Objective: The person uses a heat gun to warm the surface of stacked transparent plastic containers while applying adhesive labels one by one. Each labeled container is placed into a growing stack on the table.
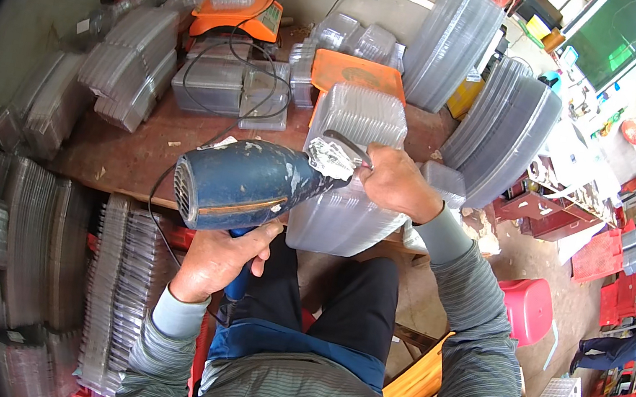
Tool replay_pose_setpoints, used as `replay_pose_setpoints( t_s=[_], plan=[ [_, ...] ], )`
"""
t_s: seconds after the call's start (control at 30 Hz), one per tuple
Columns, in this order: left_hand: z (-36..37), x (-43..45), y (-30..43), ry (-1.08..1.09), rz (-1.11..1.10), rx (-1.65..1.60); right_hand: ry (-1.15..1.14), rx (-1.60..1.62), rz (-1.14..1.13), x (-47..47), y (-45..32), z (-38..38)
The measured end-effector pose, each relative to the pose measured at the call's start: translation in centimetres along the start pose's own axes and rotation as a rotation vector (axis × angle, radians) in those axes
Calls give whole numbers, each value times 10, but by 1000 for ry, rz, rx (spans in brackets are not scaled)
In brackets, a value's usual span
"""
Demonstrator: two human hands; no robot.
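Observation:
My left hand (229, 262) grips the handle of a dark blue hair dryer (243, 185), its body worn and flecked with white. The nozzle points right, over a tall stack of nested clear plastic containers (345, 222) in front of me. In my right hand (394, 180) is a slim dark curved tool (344, 140); its exact kind is unclear. A crumpled wad of white printed labels (331, 160) sits at the nozzle, close to the tool and right fingers. Whether the wad sticks to the nozzle cannot be told.
An orange scale (241, 19) and an orange tray (360, 75) stand on the brown table (126, 165). Tall stacks of clear containers (456, 50) surround the work spot. A black cord (187, 80) loops across the table. A red stool (525, 308) stands right; people are farther off.

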State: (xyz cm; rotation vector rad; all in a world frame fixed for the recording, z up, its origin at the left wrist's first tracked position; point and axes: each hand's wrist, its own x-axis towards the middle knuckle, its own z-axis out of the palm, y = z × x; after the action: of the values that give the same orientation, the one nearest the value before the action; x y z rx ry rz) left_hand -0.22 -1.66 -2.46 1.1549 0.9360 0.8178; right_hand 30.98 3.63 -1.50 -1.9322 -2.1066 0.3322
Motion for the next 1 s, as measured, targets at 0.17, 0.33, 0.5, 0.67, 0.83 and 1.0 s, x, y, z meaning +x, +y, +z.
replay_pose_setpoints(
  t_s=[0.17, 0.33, 0.5, 0.67, 0.83, 1.0],
  plan=[
    [1, -1, 1, -2, 19, -6, 2, 745, 257, -12, 26, -16],
    [2, 0, 2, 1, 19, -9, 267, 1367, 384, -28, 45, -4],
    [4, 1, 1, 25, 26, -40, 562, 1372, 136, -31, 26, -5],
    [7, 2, 0, 47, 22, 16, 579, 424, -320, -46, -47, 20],
    [1, 3, -2, 88, 31, -49, 462, 339, -405, -68, -44, 15],
    [-10, -2, -2, 129, 110, -117, 474, -36, -134, -91, 12, -14]
  ],
)
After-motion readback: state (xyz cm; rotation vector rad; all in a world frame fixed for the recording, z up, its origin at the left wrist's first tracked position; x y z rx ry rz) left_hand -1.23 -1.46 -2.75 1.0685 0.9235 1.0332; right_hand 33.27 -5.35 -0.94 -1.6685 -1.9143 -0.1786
